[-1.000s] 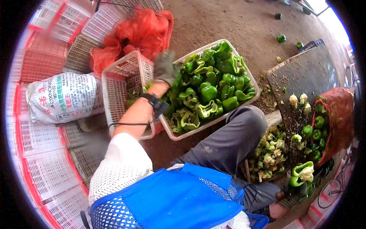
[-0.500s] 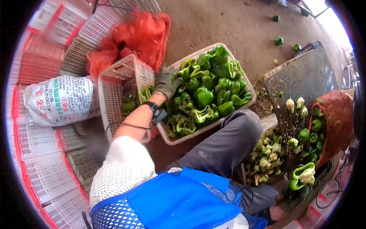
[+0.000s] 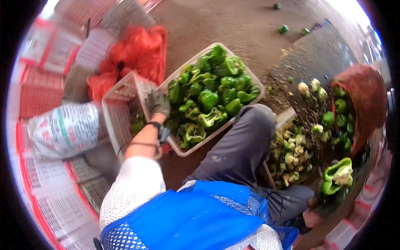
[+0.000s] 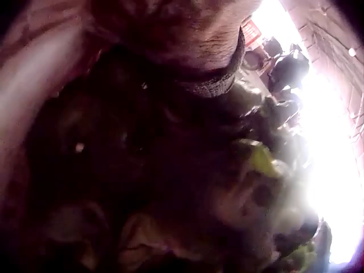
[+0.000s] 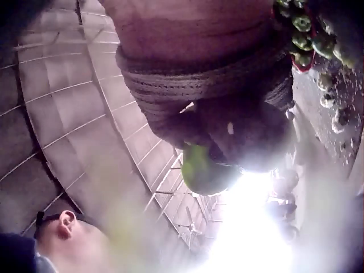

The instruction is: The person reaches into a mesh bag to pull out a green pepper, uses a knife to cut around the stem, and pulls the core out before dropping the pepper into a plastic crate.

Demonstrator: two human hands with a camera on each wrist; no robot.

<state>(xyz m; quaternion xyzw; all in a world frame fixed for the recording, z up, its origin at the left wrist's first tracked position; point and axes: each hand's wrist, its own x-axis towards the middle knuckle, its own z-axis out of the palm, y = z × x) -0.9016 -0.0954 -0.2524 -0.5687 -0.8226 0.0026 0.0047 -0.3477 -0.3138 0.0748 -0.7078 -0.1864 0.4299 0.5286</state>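
Your left hand [image 3: 158, 104], gloved, is over the side where the two crates meet, beside the cut peppers [image 3: 208, 100]. Its fingers look extended and loosely spread, with nothing visible in their grip; the left wrist view is too dark to tell which surface they touch. Your right hand [image 3: 324, 205], also gloved, is curled round a cut pepper [image 3: 331, 183], whose open side shows its pale core. That pepper is well apart from the full crate [image 3: 261, 92], which is heaped with cut peppers.

Just left of the full crate is a second crate [image 3: 109, 109] with some green pieces low inside. Your bent leg [image 3: 246, 141] stands between the full crate and a pile of cores [image 3: 293, 154].

Beyond the pile, a dark board [image 3: 325, 50] is strewn with seeds and a few cores. An open red mesh sack [image 3: 366, 100] lies beside it, with whole peppers [image 3: 328, 119] at its mouth. Red netting [image 3: 139, 50], a white printed sack [image 3: 68, 129] and stacked crates [image 3: 48, 179] are at your left.
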